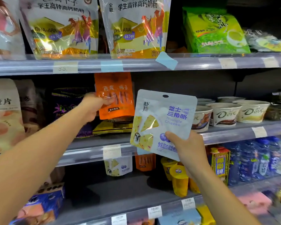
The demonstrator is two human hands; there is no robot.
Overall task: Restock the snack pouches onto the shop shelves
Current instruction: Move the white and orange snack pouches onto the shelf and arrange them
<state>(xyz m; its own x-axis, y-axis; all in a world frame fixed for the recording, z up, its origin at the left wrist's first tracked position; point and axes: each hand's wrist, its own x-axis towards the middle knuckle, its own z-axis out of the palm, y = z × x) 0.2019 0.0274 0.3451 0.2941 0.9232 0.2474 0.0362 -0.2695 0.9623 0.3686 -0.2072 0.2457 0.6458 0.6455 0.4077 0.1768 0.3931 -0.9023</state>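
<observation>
My left hand (94,106) grips an orange snack pouch (116,88) by its left edge and holds it upright over the middle shelf (88,150), above a flat yellow-and-black pouch (112,127). My right hand (187,146) holds a pale blue "Triangle Cheese" pouch (164,120) by its lower right corner, upright in front of the middle shelf's rail. On the shelf below stand another cheese pouch (118,166) and another orange pouch (145,162).
Dove cups (224,113) fill the middle shelf to the right, purple bags (66,104) the left. Large milk-powder pouches (136,26) and a green bag (214,31) stand on the top shelf. Yellow cups (179,179) and blue packets (258,158) sit lower right.
</observation>
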